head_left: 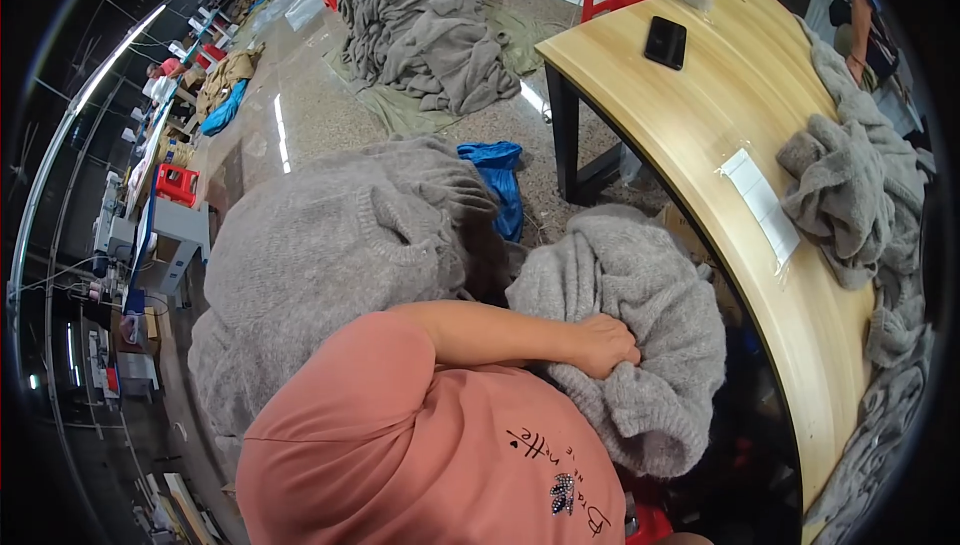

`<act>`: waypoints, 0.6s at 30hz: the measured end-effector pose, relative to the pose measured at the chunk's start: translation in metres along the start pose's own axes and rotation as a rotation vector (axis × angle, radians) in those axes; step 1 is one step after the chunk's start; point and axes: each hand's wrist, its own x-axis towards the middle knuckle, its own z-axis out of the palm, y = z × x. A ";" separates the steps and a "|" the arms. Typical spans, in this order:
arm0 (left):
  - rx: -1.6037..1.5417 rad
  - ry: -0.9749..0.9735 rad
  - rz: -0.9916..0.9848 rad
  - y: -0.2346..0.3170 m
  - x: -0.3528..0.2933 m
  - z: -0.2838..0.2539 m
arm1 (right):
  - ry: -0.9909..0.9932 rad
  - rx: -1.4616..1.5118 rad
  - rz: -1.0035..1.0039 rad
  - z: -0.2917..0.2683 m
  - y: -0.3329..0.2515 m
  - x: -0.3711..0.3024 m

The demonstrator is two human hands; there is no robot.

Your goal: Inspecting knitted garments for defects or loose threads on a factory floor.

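Gray knit bundle (640, 285) near, right of center, just left of the desk's (740, 95) left edge. Long axis roughly far to near, slanting a bit right; rolled end points near right. Left arm (490, 333) crosses left to right over it, left hand (605, 345) back up, fingers curled in, gripping a fold. Right hand out of sight, can't tell its state. Big gray pile (300, 255) crowds left; bare floor (300, 125) far left beyond it.
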 end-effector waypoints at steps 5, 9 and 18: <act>0.001 -0.009 0.026 0.004 0.007 0.005 | 0.035 -0.071 0.028 -0.005 -0.004 0.003; 0.003 -0.097 -0.078 0.006 0.003 -0.007 | 0.145 -0.236 0.133 -0.039 -0.012 -0.018; -0.101 0.022 0.090 0.009 -0.029 -0.031 | 0.287 -0.857 0.503 -0.106 0.154 -0.068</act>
